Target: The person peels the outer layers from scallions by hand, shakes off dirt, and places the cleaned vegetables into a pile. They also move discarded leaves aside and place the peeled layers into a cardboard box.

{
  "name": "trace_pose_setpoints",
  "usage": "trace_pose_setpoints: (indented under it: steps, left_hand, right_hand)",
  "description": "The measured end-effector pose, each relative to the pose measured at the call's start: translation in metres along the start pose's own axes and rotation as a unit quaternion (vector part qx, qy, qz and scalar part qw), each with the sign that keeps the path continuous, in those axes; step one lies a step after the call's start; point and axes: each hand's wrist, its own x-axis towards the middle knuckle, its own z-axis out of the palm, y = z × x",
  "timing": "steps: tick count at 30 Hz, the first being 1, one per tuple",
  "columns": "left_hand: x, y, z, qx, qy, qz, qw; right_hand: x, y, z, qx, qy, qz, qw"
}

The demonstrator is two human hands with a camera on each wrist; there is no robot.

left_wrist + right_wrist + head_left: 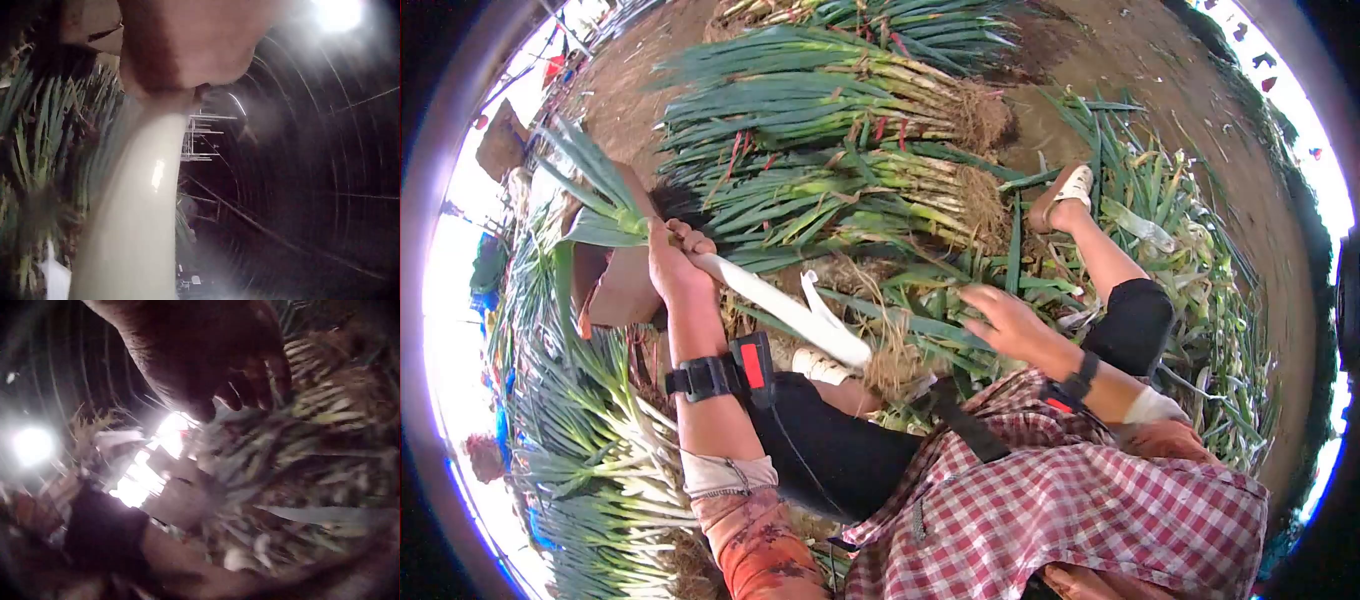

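The left hand (672,262) has its fingers curled round a long, green-topped leek with a smooth white shaft (775,305), just below the leaves; it slants across the person's front, tangled brown roots (897,362) lowest. The right hand (1022,328), well apart from the shaft, has empty fingers extended, slightly spread.

No legible text, labels or numbers, the wrist views perhaps too blurred.
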Motion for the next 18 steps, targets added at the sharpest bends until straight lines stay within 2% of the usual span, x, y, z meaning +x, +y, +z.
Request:
trace_pose_setpoints:
  steps: [2, 4, 5, 7, 9, 10, 11, 12, 13, 14, 16, 17, 18]
  left_hand:
    - [-0.018, -0.005, 0.005, -0.009, -0.033, -0.03, 0.999]
    - [-0.019, -0.012, 0.006, -0.027, -0.096, -0.068, 0.993]
    - [-0.016, -0.016, 0.005, -0.047, -0.088, -0.089, 0.991]
    - [-0.015, -0.02, 0.009, -0.029, -0.059, -0.086, 0.994]
    - [-0.01, -0.016, 0.002, -0.011, -0.023, -0.079, 0.997]
    - [-0.001, -0.015, 0.006, -0.017, -0.007, -0.065, 0.998]
    - [0.004, -0.014, 0.002, -0.018, 0.015, -0.056, 0.998]
    - [0.008, -0.013, -0.003, -0.02, 0.018, -0.051, 0.998]
    - [0.013, -0.013, -0.008, 0.027, 0.042, -0.029, 0.998]
    - [0.016, -0.011, -0.011, 0.072, 0.067, -0.006, 0.995]
    - [0.002, -0.01, 0.002, 0.105, 0.066, 0.01, 0.992]
    - [-0.003, -0.013, 0.009, 0.119, 0.056, 0.018, 0.991]
    - [-0.01, -0.019, 0.016, 0.128, 0.043, 0.021, 0.991]
  right_hand:
    - [0.046, -0.057, -0.014, 0.164, 0.07, -0.068, 0.982]
    - [0.088, -0.096, -0.008, 0.245, 0.088, -0.092, 0.961]
    - [0.099, -0.112, -0.009, 0.246, 0.09, -0.095, 0.96]
    - [0.113, -0.137, -0.009, 0.338, -0.068, -0.123, 0.931]
    - [0.092, -0.123, 0.004, 0.223, -0.243, 0.008, 0.944]
    - [0.07, -0.11, -0.006, 0.122, 0.016, -0.269, 0.955]
    - [0.05, -0.105, -0.01, 0.238, -0.091, -0.068, 0.965]
    - [0.024, -0.099, -0.02, 0.207, -0.177, 0.129, 0.954]
    - [-0.005, -0.091, -0.025, 0.224, -0.195, 0.155, 0.942]
    - [-0.033, -0.063, -0.011, 0.174, -0.169, 0.12, 0.963]
    - [-0.063, -0.024, -0.004, 0.077, -0.247, 0.228, 0.939]
    - [-0.069, -0.01, -0.002, 0.078, -0.244, 0.23, 0.939]
    - [-0.071, 0.001, -0.002, -0.009, -0.215, 0.205, 0.955]
